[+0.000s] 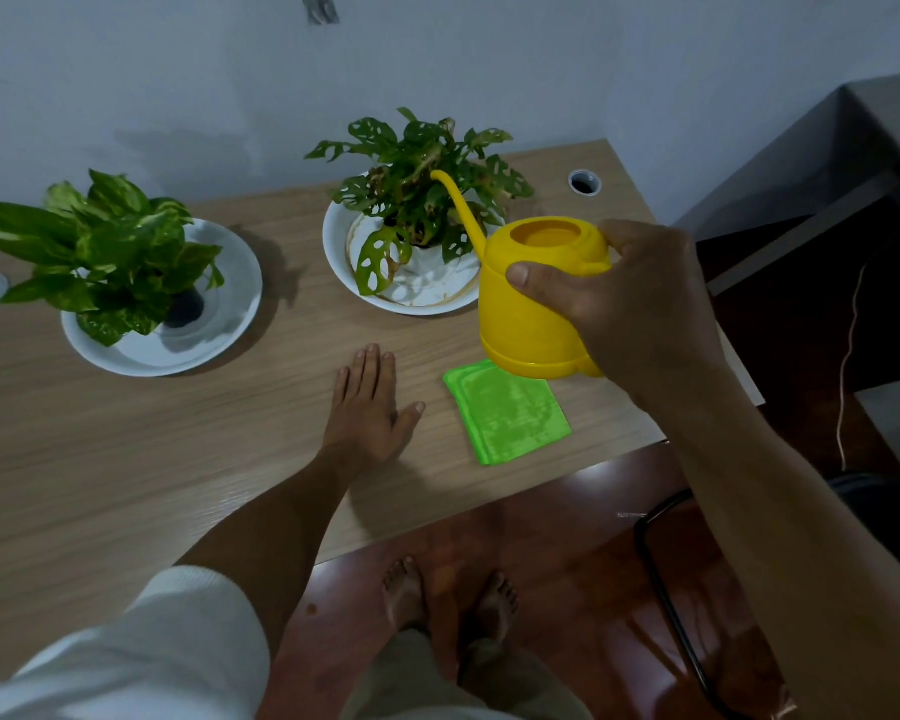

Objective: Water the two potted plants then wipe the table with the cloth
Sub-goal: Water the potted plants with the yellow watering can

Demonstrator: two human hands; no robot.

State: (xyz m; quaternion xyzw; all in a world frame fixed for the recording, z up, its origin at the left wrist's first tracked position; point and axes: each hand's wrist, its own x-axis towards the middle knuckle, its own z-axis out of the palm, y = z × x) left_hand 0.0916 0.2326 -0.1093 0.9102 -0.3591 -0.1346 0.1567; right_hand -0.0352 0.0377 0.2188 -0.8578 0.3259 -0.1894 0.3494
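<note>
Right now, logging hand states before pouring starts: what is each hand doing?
Left hand: open, flat on the table.
Right hand: closed round the yellow watering can, held up.

I see my right hand (630,304) gripping a yellow plastic watering can (533,298) above the wooden table (126,459), its long thin spout reaching into the holey-leaved plant in a white bowl (411,241). My left hand (367,407) lies flat on the tabletop, beside a folded bright green cloth (507,413). A variegated leafy plant on a white dish (162,298) sits at left.
</note>
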